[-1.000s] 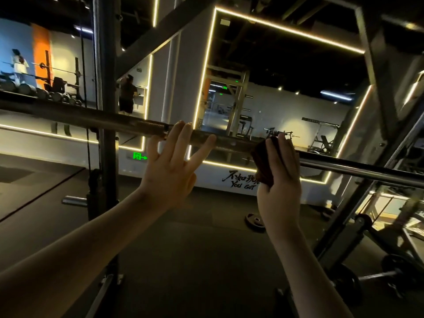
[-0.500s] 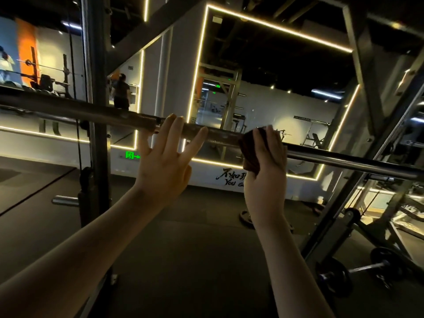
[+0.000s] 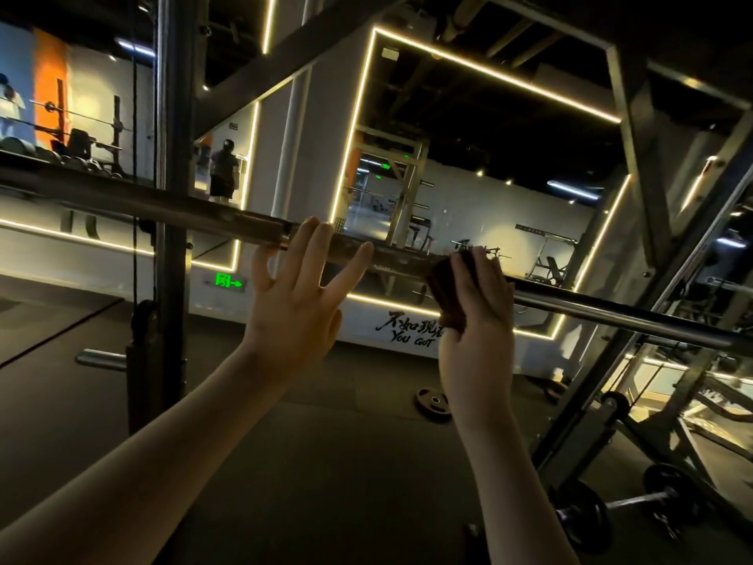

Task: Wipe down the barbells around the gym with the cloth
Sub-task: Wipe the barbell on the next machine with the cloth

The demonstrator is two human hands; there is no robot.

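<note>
The barbell crosses the view from 9 o'clock down toward 3 o'clock. The left hand sits near centre, its grip spread, straight fingers laid against the knurled bar. Just at its 3 o'clock, the right hand has its grip curled over a dark cloth, holding it round the bar. A weight plate lies on the floor at 5 o'clock

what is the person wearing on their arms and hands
Nothing that shows. The left hand and right hand have no gloves or rings in view. The left forearm and right forearm have no sleeve, watch or strap down to the frame edge. The light is dim, so small marks could be missed.
</note>
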